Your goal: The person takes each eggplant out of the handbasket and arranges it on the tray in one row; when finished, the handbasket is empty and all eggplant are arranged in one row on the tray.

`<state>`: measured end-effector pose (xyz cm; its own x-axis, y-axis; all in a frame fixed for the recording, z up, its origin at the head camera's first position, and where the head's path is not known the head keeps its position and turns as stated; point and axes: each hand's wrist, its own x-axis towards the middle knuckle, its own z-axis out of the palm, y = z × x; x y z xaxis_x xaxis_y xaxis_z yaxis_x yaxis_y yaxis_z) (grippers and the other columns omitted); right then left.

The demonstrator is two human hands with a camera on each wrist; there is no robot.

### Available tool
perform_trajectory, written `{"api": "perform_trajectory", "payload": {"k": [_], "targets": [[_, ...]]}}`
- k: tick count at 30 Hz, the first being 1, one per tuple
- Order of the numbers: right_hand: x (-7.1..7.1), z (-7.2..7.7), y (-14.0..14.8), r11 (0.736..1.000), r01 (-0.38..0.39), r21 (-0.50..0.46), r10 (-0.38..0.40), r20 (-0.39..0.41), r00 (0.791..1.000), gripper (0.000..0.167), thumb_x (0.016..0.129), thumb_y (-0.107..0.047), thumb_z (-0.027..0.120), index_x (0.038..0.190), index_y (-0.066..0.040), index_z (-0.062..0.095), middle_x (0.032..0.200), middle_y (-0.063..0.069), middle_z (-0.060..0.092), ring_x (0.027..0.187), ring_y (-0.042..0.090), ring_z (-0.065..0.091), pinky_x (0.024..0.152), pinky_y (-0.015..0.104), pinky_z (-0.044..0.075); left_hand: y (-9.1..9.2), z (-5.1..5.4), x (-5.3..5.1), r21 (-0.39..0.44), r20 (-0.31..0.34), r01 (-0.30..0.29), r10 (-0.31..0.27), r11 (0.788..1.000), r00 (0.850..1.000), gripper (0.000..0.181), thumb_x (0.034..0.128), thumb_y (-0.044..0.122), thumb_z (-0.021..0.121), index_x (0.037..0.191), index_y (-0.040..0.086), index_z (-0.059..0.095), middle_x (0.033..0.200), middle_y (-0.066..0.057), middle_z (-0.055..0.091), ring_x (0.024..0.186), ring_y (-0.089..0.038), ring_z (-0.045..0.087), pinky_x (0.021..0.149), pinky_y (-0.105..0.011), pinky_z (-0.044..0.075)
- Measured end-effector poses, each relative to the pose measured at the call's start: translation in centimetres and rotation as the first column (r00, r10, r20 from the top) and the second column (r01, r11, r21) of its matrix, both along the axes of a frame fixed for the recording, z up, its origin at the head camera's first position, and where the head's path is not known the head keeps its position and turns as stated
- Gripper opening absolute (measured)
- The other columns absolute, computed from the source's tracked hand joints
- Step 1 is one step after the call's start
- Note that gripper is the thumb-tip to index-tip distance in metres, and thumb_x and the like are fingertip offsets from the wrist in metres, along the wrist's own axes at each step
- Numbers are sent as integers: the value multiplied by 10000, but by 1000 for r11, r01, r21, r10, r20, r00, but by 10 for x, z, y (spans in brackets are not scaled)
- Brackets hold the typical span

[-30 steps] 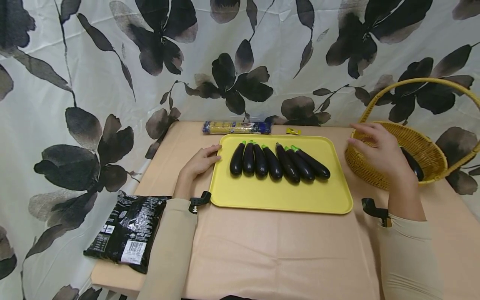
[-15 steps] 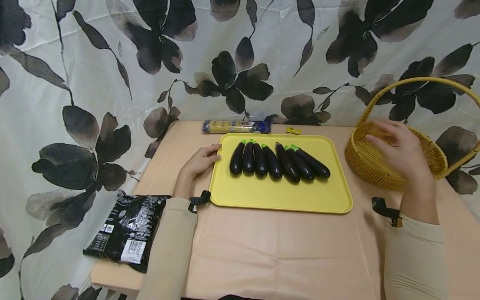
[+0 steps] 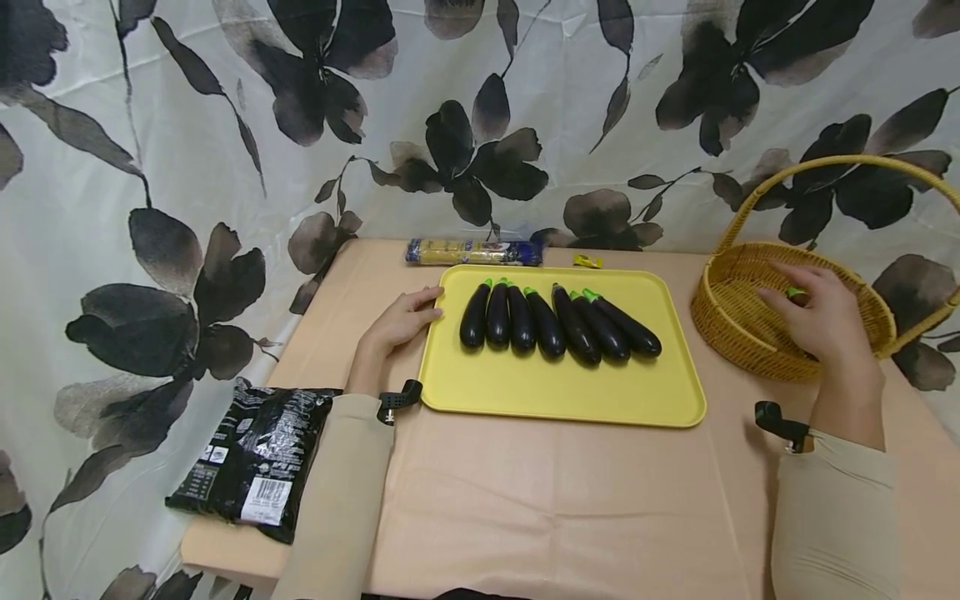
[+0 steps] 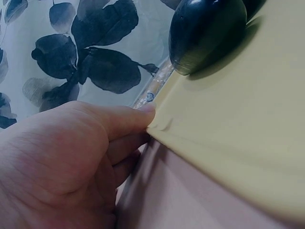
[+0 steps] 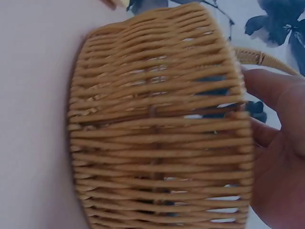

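Note:
My left hand point(image 3: 397, 329) pinches the left rim of the yellow tray point(image 3: 555, 400); in the left wrist view its thumb point(image 4: 128, 119) lies on top of the rim, with fingers beneath. Several dark eggplants point(image 3: 550, 327) lie side by side on the tray, mostly stems away from me. My right hand point(image 3: 828, 312) reaches into the wicker basket point(image 3: 738, 346), thumb and fingers apart. Between them shows the green stem of another eggplant point(image 3: 797, 293), its body hidden under the hand. The basket's woven side point(image 5: 157, 138) covers the fingertips in the right wrist view.
The basket's tall handle point(image 3: 855, 160) arches above the right hand. Behind the tray lie a pasta packet point(image 3: 474, 252) and a small yellow wrapper point(image 3: 587, 261). A black plastic bag point(image 3: 258, 458) rests at the table's left edge. A floral curtain point(image 3: 585, 100) hangs behind.
My right hand has moved right and down, from the basket's left rim to its inside over the eggplant. The left hand and the tray have stayed put.

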<state>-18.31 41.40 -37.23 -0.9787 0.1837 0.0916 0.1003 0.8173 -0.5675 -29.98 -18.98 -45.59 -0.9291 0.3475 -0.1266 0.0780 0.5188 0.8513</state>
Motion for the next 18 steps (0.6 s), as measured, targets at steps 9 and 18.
{"api": "perform_trajectory", "payload": {"k": [9, 18], "targets": [[-11, -13, 29, 991, -69, 116, 62, 61, 996, 666, 1092, -424, 504, 1611, -37, 349, 1581, 418, 250, 1451, 643, 209, 1126, 829, 212, -3, 0, -1, 10, 0, 5, -5, 1000, 1000, 548, 1080, 224, 577, 1597, 113, 432, 1695, -59, 343, 1623, -218, 164, 1345, -391, 138], [-17, -19, 55, 983, -104, 152, 76, 182, 980, 702, 1083, -433, 521, 1562, 56, 367, 1491, 462, 322, 1347, 682, 262, 1092, 835, 222, -1, 0, -1, -9, -6, 0, 0, 1000, 1000, 542, 1082, 226, 572, 1596, 118, 436, 1696, -59, 341, 1620, -224, 180, 1344, -407, 148]]}}
